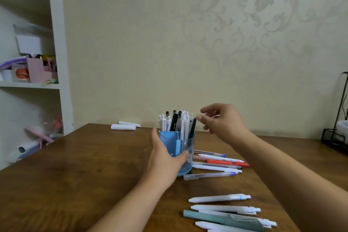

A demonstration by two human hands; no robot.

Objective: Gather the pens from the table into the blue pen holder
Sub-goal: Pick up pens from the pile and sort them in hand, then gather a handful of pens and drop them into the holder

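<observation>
The blue pen holder (170, 140) stands upright mid-table, packed with several white and black pens. My left hand (165, 158) wraps around its left and front side. My right hand (220, 120) hovers just right of the holder's top, thumb and forefinger at the tip of a dark pen (192, 130) that stands in the holder's right side. Whether the fingers still pinch it I cannot tell. Right of the holder lies a row of pens, among them a red pen (227, 162). Nearer me lie white pens (219, 198) and a teal pen (222, 219).
The wooden table (84, 165) meets a papered wall. Two white paper rolls (123, 126) lie at its far edge. A black wire rack (335, 137) stands at the far right. White shelves (56, 43) with clutter rise on the left.
</observation>
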